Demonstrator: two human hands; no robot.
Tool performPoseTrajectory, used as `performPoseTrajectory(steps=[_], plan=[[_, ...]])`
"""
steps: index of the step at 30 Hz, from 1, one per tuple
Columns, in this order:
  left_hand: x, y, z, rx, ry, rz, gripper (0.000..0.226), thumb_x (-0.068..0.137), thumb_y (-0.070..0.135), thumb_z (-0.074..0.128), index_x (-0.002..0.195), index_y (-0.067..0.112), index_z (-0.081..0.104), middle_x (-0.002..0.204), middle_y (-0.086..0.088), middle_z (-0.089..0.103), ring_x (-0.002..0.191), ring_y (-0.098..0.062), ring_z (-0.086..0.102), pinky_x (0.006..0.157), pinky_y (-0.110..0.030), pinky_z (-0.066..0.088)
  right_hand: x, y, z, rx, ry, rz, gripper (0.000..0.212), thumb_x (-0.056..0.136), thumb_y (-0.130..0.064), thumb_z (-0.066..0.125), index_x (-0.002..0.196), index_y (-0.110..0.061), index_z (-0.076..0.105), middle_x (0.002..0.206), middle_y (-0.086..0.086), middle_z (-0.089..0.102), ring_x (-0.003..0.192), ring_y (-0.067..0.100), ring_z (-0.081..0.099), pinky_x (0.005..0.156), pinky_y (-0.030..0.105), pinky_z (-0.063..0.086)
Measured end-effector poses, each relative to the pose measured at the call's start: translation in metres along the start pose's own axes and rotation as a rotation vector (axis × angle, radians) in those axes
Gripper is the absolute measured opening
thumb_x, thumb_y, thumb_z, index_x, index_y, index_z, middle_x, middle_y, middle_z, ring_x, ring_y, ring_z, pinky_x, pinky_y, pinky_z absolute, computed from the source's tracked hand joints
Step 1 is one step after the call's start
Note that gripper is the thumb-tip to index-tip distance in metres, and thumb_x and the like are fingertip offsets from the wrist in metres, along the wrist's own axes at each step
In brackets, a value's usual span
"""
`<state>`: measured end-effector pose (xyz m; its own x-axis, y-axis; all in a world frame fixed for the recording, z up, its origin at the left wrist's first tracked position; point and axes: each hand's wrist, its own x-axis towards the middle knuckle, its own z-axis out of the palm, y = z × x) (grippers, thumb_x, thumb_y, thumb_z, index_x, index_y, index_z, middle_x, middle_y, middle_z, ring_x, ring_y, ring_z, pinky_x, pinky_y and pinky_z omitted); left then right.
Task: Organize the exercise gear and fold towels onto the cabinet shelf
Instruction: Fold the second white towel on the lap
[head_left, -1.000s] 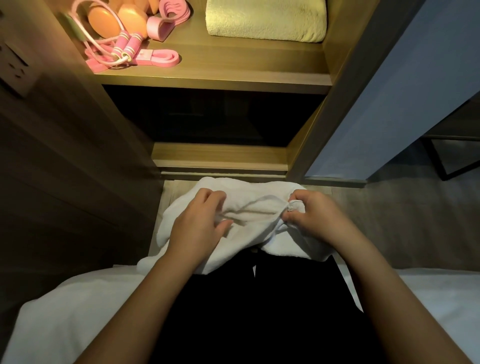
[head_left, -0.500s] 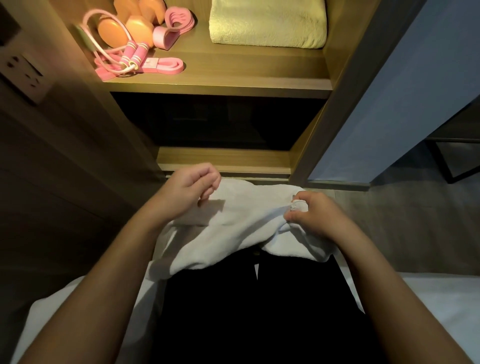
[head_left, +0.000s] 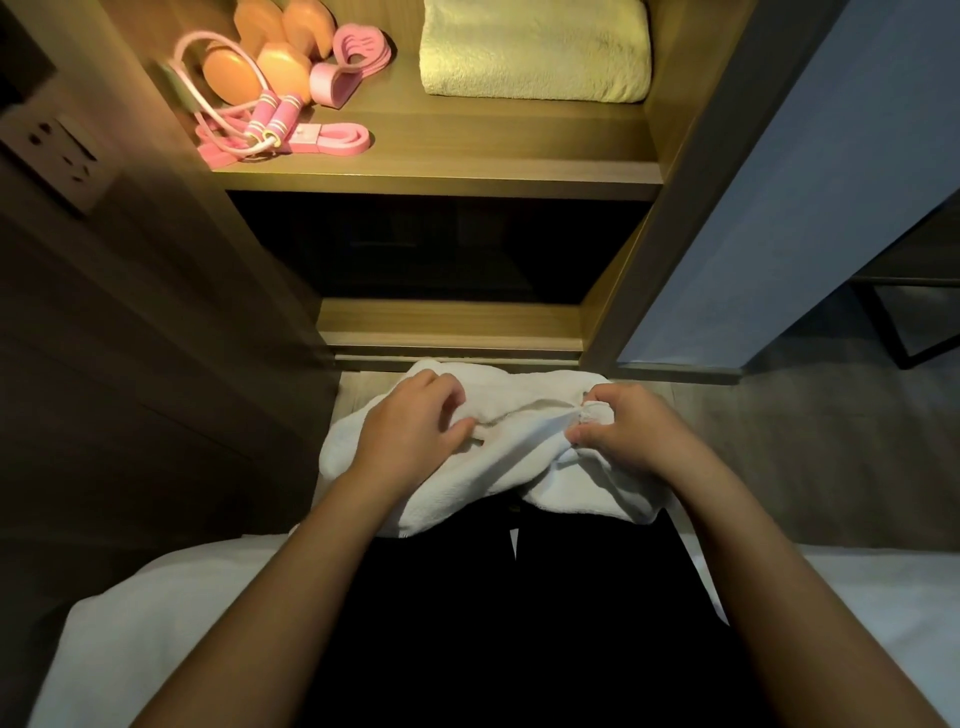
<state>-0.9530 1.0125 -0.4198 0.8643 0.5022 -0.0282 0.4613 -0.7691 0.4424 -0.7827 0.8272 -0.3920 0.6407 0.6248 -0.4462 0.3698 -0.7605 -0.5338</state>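
– Why is the white towel (head_left: 519, 457) bunched on the lap?
– For folding: the right hand (head_left: 631, 434) pinches a corner, the left hand (head_left: 410, 431) closes on the fabric beside it, below the shelf (head_left: 467, 171).

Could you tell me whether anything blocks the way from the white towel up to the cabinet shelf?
Nothing visible does: the white towel lies in both hands, and the shelf is bare in front, between the pink gear and folded yellow towel.

Shelf (head_left: 467, 156) with gear (head_left: 270, 104), towel (head_left: 535, 52).
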Motion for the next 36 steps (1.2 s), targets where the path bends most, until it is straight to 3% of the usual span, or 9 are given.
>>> performPoseTrajectory(steps=[4, 7, 12, 16, 21, 25, 27, 31, 36], plan=[[0.002, 0.004, 0.004, 0.095, 0.032, 0.041, 0.02, 0.091, 0.041, 0.055, 0.102, 0.027, 0.061, 0.094, 0.011, 0.057, 0.087, -0.012, 0.051, 0.067, -0.028, 0.045, 0.002, 0.002, 0.001, 0.007, -0.009, -0.006, 0.042, 0.081, -0.039, 0.074, 0.12, -0.026, 0.063, 0.129, 0.002, 0.061, 0.097, 0.016, 0.05, 0.078, 0.032, 0.042], [0.003, 0.008, 0.003, 0.127, 0.02, 0.046, 0.023, 0.091, 0.041, 0.053, 0.105, 0.024, 0.06, 0.097, 0.008, 0.06, 0.088, -0.014, 0.053, 0.073, -0.031, 0.049, 0.005, 0.003, 0.002, 0.002, -0.02, 0.001, 0.047, 0.081, -0.04, 0.074, 0.124, -0.025, 0.061, 0.132, 0.002, 0.059, 0.103, 0.019, 0.053, 0.08, 0.031, 0.042], [0.007, 0.016, 0.003, 0.224, 0.116, -0.038, 0.013, 0.092, 0.02, 0.051, 0.103, 0.017, 0.058, 0.097, 0.0, 0.063, 0.086, -0.022, 0.057, 0.073, -0.034, 0.049, 0.009, 0.0, 0.002, 0.005, -0.016, 0.018, 0.057, 0.081, -0.04, 0.074, 0.132, -0.022, 0.057, 0.135, 0.005, 0.057, 0.113, 0.023, 0.054, 0.079, 0.03, 0.04], [0.012, 0.008, 0.0, 0.267, 0.015, -0.119, 0.024, 0.087, 0.013, 0.057, 0.11, 0.017, 0.054, 0.111, -0.002, 0.058, 0.099, -0.023, 0.052, 0.081, -0.035, 0.045, 0.01, 0.001, 0.001, 0.023, -0.008, 0.043, 0.06, 0.08, -0.04, 0.074, 0.134, -0.021, 0.056, 0.137, 0.006, 0.056, 0.116, 0.025, 0.054, 0.081, 0.029, 0.038], [0.004, -0.001, -0.016, 0.033, 0.193, -0.22, 0.01, 0.088, 0.013, 0.049, 0.084, 0.02, 0.055, 0.075, 0.005, 0.054, 0.074, -0.019, 0.053, 0.063, -0.036, 0.045, 0.009, 0.0, 0.0, 0.025, -0.008, 0.041, 0.061, 0.08, -0.039, 0.075, 0.135, -0.02, 0.055, 0.138, 0.006, 0.054, 0.118, 0.026, 0.053, 0.082, 0.029, 0.038], [0.015, 0.007, -0.033, -0.351, 0.062, -0.336, 0.02, 0.084, 0.01, 0.041, 0.076, 0.012, 0.059, 0.073, -0.004, 0.058, 0.077, -0.026, 0.054, 0.063, -0.034, 0.041, 0.009, -0.001, -0.003, 0.031, -0.022, 0.047, 0.061, 0.08, -0.038, 0.075, 0.135, -0.019, 0.055, 0.139, 0.008, 0.054, 0.118, 0.027, 0.053, 0.083, 0.03, 0.04], [0.016, 0.006, -0.046, -0.411, -0.026, -0.287, 0.02, 0.079, 0.023, 0.041, 0.072, 0.016, 0.058, 0.072, -0.003, 0.058, 0.075, -0.025, 0.053, 0.063, -0.033, 0.04, 0.008, 0.001, -0.004, 0.039, -0.027, 0.055, 0.062, 0.08, -0.037, 0.075, 0.136, -0.019, 0.054, 0.139, 0.008, 0.053, 0.118, 0.027, 0.053, 0.083, 0.03, 0.04], [0.008, -0.008, -0.055, 0.024, -0.2, -0.084, 0.014, 0.082, 0.037, 0.058, 0.093, 0.032, 0.051, 0.085, 0.009, 0.061, 0.076, -0.015, 0.056, 0.065, -0.036, 0.047, 0.007, 0.002, -0.004, 0.045, -0.033, 0.055, 0.062, 0.08, -0.037, 0.075, 0.136, -0.018, 0.054, 0.139, 0.008, 0.053, 0.118, 0.027, 0.053, 0.082, 0.03, 0.039], [-0.002, -0.034, -0.054, 0.314, 0.032, -0.142, 0.031, 0.082, 0.009, 0.064, 0.107, 0.023, 0.053, 0.109, 0.002, 0.053, 0.092, -0.013, 0.044, 0.079, -0.03, 0.04, 0.009, 0.0, -0.005, 0.054, -0.023, 0.076, 0.064, 0.079, -0.037, 0.075, 0.137, -0.018, 0.053, 0.139, 0.008, 0.053, 0.119, 0.028, 0.053, 0.084, 0.03, 0.039]])
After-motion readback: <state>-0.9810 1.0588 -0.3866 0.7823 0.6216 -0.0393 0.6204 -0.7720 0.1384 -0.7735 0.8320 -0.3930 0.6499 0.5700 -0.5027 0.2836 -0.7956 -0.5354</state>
